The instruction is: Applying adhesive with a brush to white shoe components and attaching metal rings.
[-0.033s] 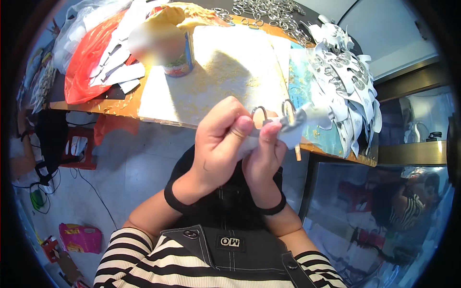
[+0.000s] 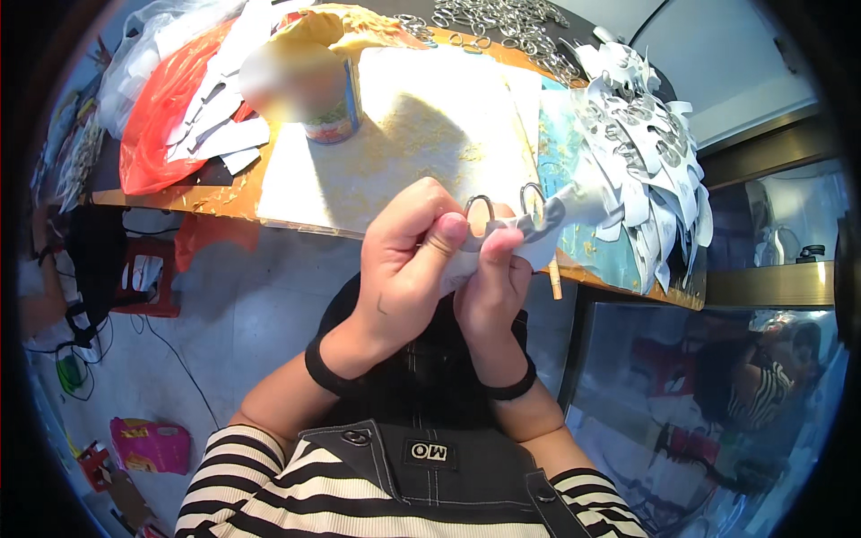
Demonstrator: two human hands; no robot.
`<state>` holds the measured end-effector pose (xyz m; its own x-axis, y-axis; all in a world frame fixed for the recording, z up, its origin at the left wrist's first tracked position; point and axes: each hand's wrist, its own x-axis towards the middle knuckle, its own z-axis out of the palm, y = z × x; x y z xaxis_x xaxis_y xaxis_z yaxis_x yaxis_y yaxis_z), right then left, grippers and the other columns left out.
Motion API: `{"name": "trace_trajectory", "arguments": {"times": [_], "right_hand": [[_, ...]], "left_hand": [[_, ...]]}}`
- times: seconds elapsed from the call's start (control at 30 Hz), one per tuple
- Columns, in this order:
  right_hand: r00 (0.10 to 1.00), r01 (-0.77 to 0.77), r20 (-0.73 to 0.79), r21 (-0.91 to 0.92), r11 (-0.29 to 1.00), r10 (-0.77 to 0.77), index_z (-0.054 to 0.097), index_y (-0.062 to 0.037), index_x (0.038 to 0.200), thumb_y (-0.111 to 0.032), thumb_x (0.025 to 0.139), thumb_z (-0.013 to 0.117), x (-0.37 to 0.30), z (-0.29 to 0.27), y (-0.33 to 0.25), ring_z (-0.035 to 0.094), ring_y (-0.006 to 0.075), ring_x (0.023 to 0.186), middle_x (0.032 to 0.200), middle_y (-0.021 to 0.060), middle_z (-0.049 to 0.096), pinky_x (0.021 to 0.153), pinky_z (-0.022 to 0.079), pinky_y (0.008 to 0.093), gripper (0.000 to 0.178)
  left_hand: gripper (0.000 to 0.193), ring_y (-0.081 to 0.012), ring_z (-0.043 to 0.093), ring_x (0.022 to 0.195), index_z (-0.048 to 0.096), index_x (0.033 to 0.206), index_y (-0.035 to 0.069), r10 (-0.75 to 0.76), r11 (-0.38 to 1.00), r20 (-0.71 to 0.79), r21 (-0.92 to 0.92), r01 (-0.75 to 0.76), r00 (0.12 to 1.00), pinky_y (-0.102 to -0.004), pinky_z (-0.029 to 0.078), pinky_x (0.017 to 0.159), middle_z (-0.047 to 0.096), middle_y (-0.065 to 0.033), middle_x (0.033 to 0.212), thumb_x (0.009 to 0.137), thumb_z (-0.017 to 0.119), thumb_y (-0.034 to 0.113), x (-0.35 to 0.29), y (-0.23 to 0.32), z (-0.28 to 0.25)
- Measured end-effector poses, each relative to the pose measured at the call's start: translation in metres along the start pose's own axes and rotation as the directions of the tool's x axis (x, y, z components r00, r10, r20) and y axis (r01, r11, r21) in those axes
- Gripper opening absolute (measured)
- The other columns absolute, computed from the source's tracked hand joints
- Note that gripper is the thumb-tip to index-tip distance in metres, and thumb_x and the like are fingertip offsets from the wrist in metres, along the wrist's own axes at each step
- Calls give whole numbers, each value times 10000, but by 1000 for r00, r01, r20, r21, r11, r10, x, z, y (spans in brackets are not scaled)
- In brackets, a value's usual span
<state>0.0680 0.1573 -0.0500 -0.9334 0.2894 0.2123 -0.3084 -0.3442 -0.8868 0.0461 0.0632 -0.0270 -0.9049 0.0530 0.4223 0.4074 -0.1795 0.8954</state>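
Observation:
My left hand (image 2: pixel 401 260) is closed, thumb pressed down, on a white piece of sheet material (image 2: pixel 463 266) with a grey upper edge. From the right, my right hand (image 2: pixel 491 296) pinches the same piece between thumb and bent fingers. Two dark metal rings stand up along that edge: a left ring (image 2: pixel 479 212) between my thumbs and a right ring (image 2: pixel 533 203) beyond my right thumb. A grey flap (image 2: pixel 554 215) extends rightward from the held piece. My hands are above the table's near edge; the fingers' undersides are hidden.
A stained white sheet (image 2: pixel 395 170) covers the table's middle, with a blue can (image 2: pixel 334 125) on it. White strips (image 2: pixel 215 125) and a red bag (image 2: pixel 148 148) lie left. Right is a heap of white pieces (image 2: pixel 659 179); metal rings (image 2: pixel 516 22) lie behind. A thin stick (image 2: pixel 556 280) overhangs the edge.
The held piece and its rings have shifted slightly left, and the rings tilt a little differently. My left hand has moved slightly left. Both hands keep their hold.

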Motion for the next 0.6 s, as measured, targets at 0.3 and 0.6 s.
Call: {"name": "trace_trajectory", "arguments": {"times": [0.3, 0.6], "right_hand": [[981, 53, 191, -168, 984, -20, 553, -34, 899, -307, 971, 499, 8, -7, -15, 452, 81, 757, 808, -15, 499, 673, 370, 228, 288], [921, 5, 391, 4, 1000, -6, 518, -15, 1082, -447, 837, 659, 4, -21, -10, 532, 112, 840, 912, 14, 548, 752, 425, 247, 517]], "left_hand": [[244, -139, 379, 640, 505, 734, -3, -41, 999, 89, 10, 41, 995, -260, 324, 598, 419, -42, 692, 912, 554, 157, -1, 4, -7], [245, -127, 380, 649, 500, 734, -3, -95, 992, 82, -74, 101, 992, -252, 322, 600, 417, -33, 697, 914, 553, 155, -3, 3, -13]]}}
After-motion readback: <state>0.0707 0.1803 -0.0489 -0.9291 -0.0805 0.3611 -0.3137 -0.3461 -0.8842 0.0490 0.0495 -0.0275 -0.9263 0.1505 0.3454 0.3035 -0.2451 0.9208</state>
